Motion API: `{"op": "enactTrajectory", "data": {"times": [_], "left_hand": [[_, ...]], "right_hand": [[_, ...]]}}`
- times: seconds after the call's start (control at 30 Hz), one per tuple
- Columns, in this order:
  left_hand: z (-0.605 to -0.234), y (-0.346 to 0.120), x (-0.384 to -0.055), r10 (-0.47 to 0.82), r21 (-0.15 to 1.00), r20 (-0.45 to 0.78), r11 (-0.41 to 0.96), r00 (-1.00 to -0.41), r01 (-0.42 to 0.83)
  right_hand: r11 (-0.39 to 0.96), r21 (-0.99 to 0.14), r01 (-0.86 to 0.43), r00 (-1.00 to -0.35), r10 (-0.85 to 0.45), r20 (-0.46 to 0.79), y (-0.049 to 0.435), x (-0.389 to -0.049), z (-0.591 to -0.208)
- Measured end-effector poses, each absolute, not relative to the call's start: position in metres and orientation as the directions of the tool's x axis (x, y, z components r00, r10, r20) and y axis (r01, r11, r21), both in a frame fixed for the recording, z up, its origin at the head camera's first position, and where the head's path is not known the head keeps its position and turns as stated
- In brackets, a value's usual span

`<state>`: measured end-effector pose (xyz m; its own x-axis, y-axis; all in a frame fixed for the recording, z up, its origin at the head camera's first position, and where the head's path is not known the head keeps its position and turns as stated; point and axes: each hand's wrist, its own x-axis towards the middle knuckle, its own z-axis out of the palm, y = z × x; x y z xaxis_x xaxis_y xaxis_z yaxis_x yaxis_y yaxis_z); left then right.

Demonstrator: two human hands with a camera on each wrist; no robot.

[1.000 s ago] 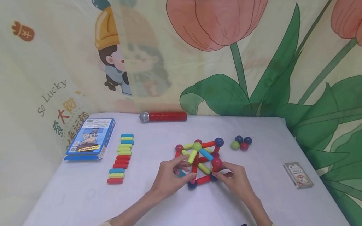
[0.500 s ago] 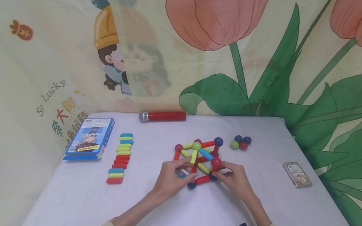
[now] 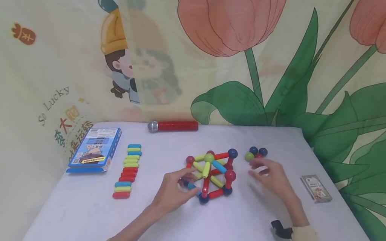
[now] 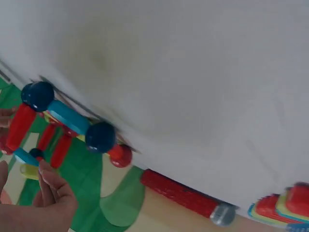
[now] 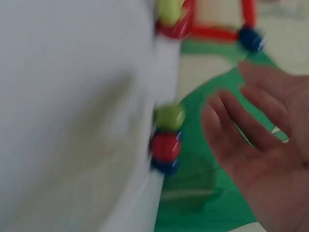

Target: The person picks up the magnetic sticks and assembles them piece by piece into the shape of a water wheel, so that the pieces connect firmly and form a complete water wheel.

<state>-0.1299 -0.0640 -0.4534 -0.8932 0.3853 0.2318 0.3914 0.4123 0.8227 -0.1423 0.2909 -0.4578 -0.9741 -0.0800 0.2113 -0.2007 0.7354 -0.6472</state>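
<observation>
A frame of magnetic rods and balls point(image 3: 216, 195) stands on the table, built from red, yellow and blue rods with balls at the corners. My left hand point(image 3: 174, 191) is at its left side, thumb and fingers apart, fingertips overlapping a blue rod point(image 3: 192, 186) in the head view. A yellow rod point(image 3: 206, 170) slants down from the green ball point(image 3: 209, 157) on top. Right of the frame, my right hand point(image 3: 271, 177) hovers with parted fingers, holding nothing. Its fingertips are close to a small cluster of loose balls point(image 3: 253, 150); the red ball point(image 5: 165, 146) there is partly hidden in the head view.
Loose rods point(image 3: 131, 164) lie in a column on the left, beside a blue box point(image 3: 95, 147). A red microphone point(image 3: 179, 126) lies along the back edge. A small card box point(image 3: 316, 188) sits at right, and a black curved piece point(image 3: 281, 229) is by the right sleeve.
My right hand has let go of the red rod beneath the red ball and moved right toward the loose balls. My left hand has drawn back slightly from the yellow rod; the frame stays standing.
</observation>
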Motion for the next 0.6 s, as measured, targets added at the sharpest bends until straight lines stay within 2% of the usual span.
{"op": "enactTrajectory", "data": {"times": [0.13,0.27,0.4,0.5,0.6], "left_hand": [[-0.468,-0.08,-0.139,0.35,0.697,0.174,0.617,-0.921,0.366],[-0.485,-0.083,-0.147,0.405,0.505,0.099,0.766,-0.909,0.397],[-0.491,-0.082,-0.148,0.439,0.438,0.121,0.781,-0.89,0.445],[-0.488,-0.082,-0.147,0.436,0.433,0.163,0.774,-0.885,0.461],[-0.485,-0.082,-0.146,0.434,0.433,0.184,0.77,-0.882,0.469]], "right_hand": [[0.858,-0.503,-0.104,-0.97,0.025,0.243,0.316,-0.168,-0.463],[0.9,-0.436,-0.011,-0.99,0.05,0.129,0.321,-0.184,-0.472],[0.912,-0.409,0.004,-0.994,0.047,0.095,0.321,-0.192,-0.482],[0.913,-0.407,-0.019,-0.992,0.033,0.121,0.321,-0.192,-0.485],[0.898,-0.437,-0.04,-0.985,0.039,0.169,0.316,-0.179,-0.475]]}}
